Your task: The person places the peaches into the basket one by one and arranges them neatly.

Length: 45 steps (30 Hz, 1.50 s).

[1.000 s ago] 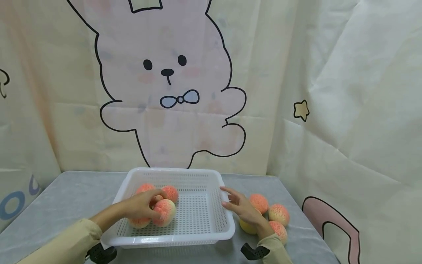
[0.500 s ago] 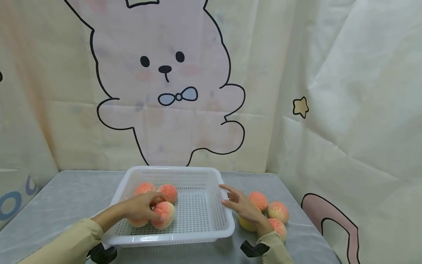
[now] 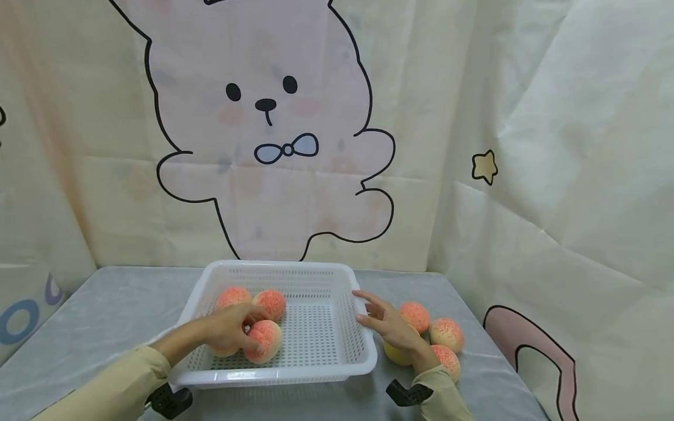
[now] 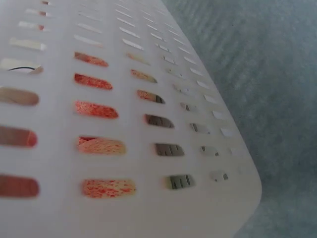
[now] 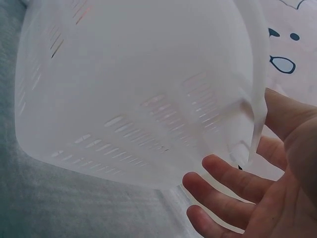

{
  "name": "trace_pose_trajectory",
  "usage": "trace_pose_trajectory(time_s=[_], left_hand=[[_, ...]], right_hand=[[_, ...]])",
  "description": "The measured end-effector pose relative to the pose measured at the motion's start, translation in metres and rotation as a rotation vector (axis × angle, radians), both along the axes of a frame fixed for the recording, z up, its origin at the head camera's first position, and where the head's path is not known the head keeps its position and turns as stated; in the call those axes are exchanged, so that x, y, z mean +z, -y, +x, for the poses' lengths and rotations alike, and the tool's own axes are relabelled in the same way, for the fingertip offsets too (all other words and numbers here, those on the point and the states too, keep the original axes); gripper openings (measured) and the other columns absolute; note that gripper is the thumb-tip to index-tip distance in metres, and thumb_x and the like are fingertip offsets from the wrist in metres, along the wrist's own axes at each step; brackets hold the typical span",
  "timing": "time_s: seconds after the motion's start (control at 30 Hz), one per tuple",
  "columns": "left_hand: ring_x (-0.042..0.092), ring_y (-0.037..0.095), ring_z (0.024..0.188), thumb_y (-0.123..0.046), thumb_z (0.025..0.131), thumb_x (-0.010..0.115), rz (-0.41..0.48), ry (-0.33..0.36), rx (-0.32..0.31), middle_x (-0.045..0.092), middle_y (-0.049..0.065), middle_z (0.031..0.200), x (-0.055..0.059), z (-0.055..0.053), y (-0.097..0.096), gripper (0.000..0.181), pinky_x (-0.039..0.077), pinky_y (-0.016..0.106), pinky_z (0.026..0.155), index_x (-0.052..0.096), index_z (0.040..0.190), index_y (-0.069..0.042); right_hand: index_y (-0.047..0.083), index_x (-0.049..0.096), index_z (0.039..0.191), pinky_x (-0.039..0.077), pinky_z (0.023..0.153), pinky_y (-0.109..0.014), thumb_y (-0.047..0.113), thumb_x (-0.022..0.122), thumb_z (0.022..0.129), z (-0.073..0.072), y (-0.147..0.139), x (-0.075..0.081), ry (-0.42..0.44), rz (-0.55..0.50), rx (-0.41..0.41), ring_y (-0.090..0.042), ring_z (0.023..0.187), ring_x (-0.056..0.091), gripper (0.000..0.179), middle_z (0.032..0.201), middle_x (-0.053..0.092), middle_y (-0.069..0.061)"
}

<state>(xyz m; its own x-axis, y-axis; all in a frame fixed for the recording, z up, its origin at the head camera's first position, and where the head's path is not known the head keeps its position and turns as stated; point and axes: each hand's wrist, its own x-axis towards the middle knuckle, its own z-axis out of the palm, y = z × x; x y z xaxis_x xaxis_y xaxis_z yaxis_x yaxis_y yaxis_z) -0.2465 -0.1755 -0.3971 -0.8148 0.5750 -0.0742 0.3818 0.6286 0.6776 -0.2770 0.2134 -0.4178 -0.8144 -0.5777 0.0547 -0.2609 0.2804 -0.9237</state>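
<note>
A white slotted plastic basket [image 3: 316, 374] stands on the table, with several red-and-cream peaches in its left half. My left hand [image 3: 229, 328] reaches over the basket's left side and holds the front peach [image 3: 265, 344], thumb against its near side and fingers bent over it. Two more peaches, the left one [image 3: 231, 296] and the middle one [image 3: 271, 304], lie behind that hand; another [image 3: 223, 352] is partly hidden under it. Through the basket wall [image 4: 54, 158] in the left wrist view, bits of peach show. My right hand [image 3: 391, 324] grips the basket's right rim [image 5: 258, 74], fingers bent below it.
Right of the basket, several more peaches [image 3: 446, 334] lie close together beside my right forearm, one of them yellowish [image 3: 397, 354]. Grey cloth covers the table [image 3: 131, 304]. A printed curtain [image 3: 411, 117] hangs behind it.
The head view has tilted slightly down. The front peach sits a little nearer to me in the basket, with my left hand still on it. My right hand stays at the rim.
</note>
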Motion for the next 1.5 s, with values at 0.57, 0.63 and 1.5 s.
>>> trace_pose_trajectory(time_s=[0.57, 0.63, 1.5], left_hand=[[0.055, 0.018, 0.090, -0.035, 0.082, 0.084, -0.112, -0.046, 0.011, 0.064, -0.001, 0.102, 0.007, -0.002, -0.008, 0.054, 0.047, 0.035, 0.076, 0.065, 0.128, -0.013], [0.053, 0.018, 0.089, -0.035, 0.082, 0.083, -0.119, -0.048, 0.012, 0.062, -0.002, 0.099, 0.007, -0.001, -0.006, 0.054, 0.044, 0.033, 0.074, 0.065, 0.128, -0.013], [0.063, 0.031, 0.114, -0.023, 0.085, 0.079, -0.009, -0.039, 0.017, 0.069, 0.012, 0.126, 0.011, 0.007, 0.017, 0.055, 0.053, 0.050, 0.093, 0.059, 0.134, -0.008]], right_hand=[[0.003, 0.028, 0.158, 0.051, 0.097, -0.036, 0.021, 0.057, 0.104, 0.002, -0.004, 0.002, -0.015, -0.009, -0.006, -0.036, 0.126, 0.057, 0.064, 0.146, 0.050, -0.031], [0.003, 0.028, 0.158, 0.051, 0.097, -0.036, 0.021, 0.057, 0.104, 0.001, -0.003, 0.002, -0.011, -0.009, -0.004, -0.035, 0.127, 0.057, 0.064, 0.147, 0.049, -0.031], [0.007, 0.028, 0.159, 0.053, 0.098, -0.037, 0.024, 0.058, 0.104, 0.001, 0.000, 0.000, 0.026, -0.001, -0.007, -0.027, 0.124, 0.060, 0.065, 0.149, 0.049, -0.028]])
